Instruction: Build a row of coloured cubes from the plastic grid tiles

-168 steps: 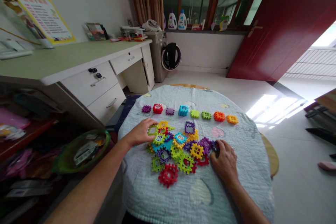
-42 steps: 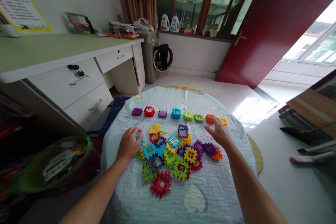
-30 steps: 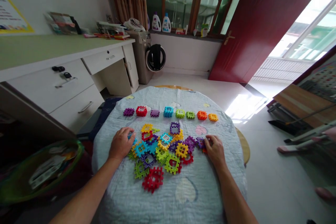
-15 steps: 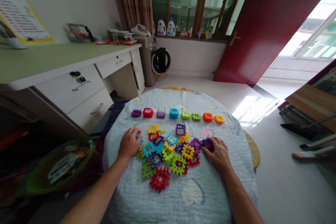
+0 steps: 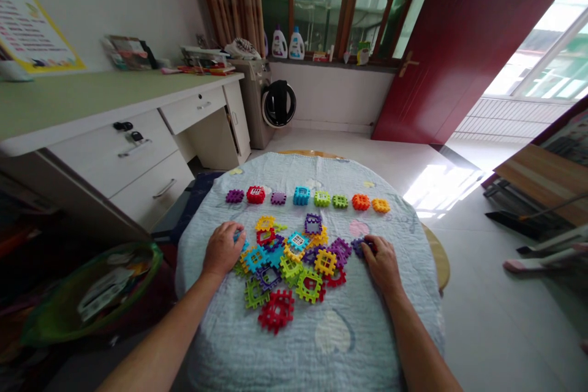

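Well, left hand [image 5: 223, 249]: its fingers bend over a blue piece [image 5: 237, 236] at the left edge of the pile [image 5: 290, 269]. Most of that piece is hidden, so from my far-off seat I cannot tell if it is held tight or only touched.
Right hand [image 5: 384, 261]: I see the thumb and fingers pinching a dark purple piece [image 5: 358, 248]. It pokes out past the fingertips, on the side facing the pile. A bit of red shows between the fingers, too small for me to name.
Pile: bumpy toy pieces lie between the two hands, some on top of others. A red piece [image 5: 276, 311] lies at the near end.
Row: past the pile, I count eight toys in a line, from a purple block [image 5: 234, 196] on the left to a yellow block [image 5: 381, 204] on the right.
Cloth [image 5: 367, 324]: pale blue with hearts, spread over the round table.
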`<state>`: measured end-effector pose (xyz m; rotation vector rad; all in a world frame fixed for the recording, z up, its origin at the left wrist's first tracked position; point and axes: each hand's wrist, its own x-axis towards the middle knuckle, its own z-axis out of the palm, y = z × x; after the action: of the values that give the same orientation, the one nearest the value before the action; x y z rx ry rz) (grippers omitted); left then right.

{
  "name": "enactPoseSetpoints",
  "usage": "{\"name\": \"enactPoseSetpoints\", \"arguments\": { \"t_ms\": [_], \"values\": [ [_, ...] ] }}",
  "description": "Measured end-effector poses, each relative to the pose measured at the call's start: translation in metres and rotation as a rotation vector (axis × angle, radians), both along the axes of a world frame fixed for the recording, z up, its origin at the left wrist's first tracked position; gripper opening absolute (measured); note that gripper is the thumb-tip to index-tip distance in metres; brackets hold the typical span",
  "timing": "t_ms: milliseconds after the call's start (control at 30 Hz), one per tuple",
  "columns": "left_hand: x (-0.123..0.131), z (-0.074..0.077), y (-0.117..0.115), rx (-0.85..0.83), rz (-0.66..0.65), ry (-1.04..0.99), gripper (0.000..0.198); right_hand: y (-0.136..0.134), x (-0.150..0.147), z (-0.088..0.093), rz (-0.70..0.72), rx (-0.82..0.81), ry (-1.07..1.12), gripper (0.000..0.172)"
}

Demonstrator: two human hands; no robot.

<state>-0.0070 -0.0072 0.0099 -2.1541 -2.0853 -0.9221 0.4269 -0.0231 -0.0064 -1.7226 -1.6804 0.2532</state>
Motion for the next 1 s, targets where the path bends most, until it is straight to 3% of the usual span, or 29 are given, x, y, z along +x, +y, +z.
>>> {"name": "enactPoseSetpoints", "arguments": {
  "t_ms": [233, 367, 433, 567, 633, 733, 900, 1000],
  "values": [
    [-0.001, -0.001, 0.001, -0.004, 0.006, 0.005, 0.022, -0.002, 0.003, 0.000, -0.030, -0.011, 0.136, 0.040],
    [-0.002, -0.003, 0.002, -0.004, 0.009, 0.008, 0.022, 0.000, -0.003, 0.013, -0.051, 0.040, 0.079, 0.036],
    [-0.002, -0.004, 0.001, -0.004, 0.011, 0.007, 0.022, 0.003, -0.016, 0.026, 0.019, 0.062, 0.030, 0.031],
    [-0.002, -0.003, 0.001, -0.012, 0.007, -0.009, 0.022, 0.021, -0.060, 0.053, 0.327, -0.023, -0.040, 0.027],
    [-0.001, -0.001, 0.000, -0.018, 0.013, -0.015, 0.021, 0.032, -0.084, 0.057, 0.416, -0.067, -0.090, 0.032],
    [0.000, 0.001, 0.000, -0.023, 0.011, -0.024, 0.020, 0.046, -0.111, 0.053, 0.436, -0.133, -0.164, 0.044],
    [0.000, 0.002, -0.001, -0.013, 0.013, -0.037, 0.018, 0.046, -0.115, 0.047, 0.466, -0.226, -0.197, 0.025],
    [-0.001, 0.001, 0.000, -0.010, 0.005, -0.024, 0.017, 0.036, -0.103, 0.054, 0.519, -0.244, -0.109, 0.026]
  ]
}}
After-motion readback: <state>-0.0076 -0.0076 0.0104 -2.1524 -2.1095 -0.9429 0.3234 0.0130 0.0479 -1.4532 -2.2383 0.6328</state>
